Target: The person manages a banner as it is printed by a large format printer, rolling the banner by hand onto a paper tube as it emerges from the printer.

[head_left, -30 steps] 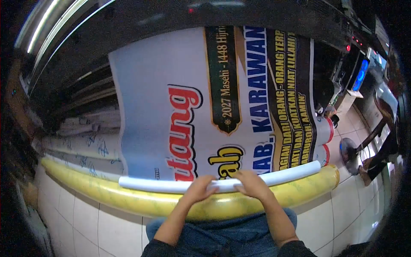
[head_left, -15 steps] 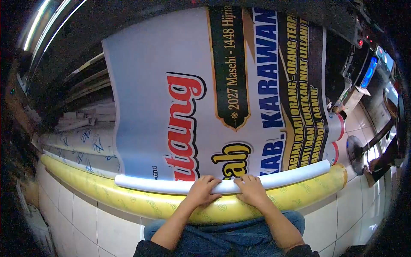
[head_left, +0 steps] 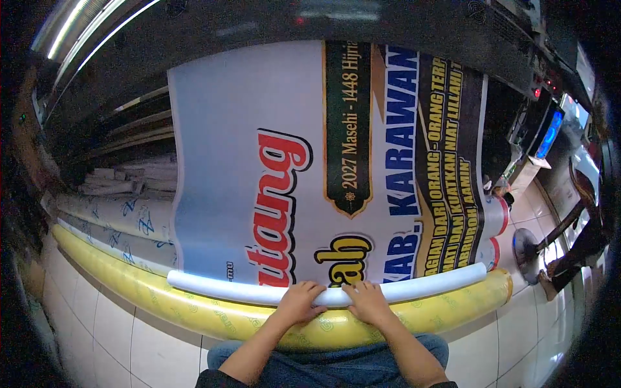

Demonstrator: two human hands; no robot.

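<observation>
A wide printed banner (head_left: 246, 129) hangs down from the dark machine toward me, with red, yellow and blue lettering. Its lower end is wound into a white roll (head_left: 226, 288). Left of the roll's middle, my left hand (head_left: 301, 304) is curled over it, the thumb on the near side. My right hand (head_left: 367, 302) grips the same roll a short way to the right, fingers over its top. Beneath and nearer to me lies a long yellow-wrapped roll (head_left: 194, 313) with green print, across the front of my knees.
Several wrapped rolls (head_left: 139, 216) lie at the left behind the yellow one. The black machine (head_left: 272, 29) spans the top. At the right are a lit screen (head_left: 549, 134), a chair's round base (head_left: 525, 242) and another person's foot (head_left: 548, 284). White floor tiles (head_left: 162, 352) show in front.
My view has tipped up, showing more of the machine, so the banner and roll sit lower in view. Both hands stay on the white roll, slightly closer together.
</observation>
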